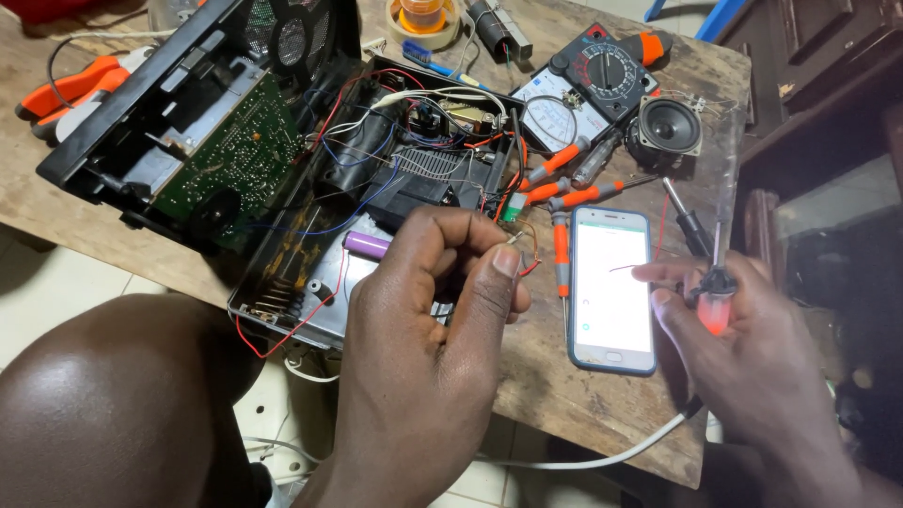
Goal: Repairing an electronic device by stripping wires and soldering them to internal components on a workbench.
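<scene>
Our left hand pinches thin red and bare wires between thumb and fingers, closed tight, just above the opened black radio case on the wooden worktop. Our right hand wraps shut around the orange handle of a soldering iron, its tip pointing up and away, beside the lit phone. To do this well, we judge, we keep the wire ends steady and clear of the green circuit board, and keep the hot tip off the phone and the screwdrivers.
</scene>
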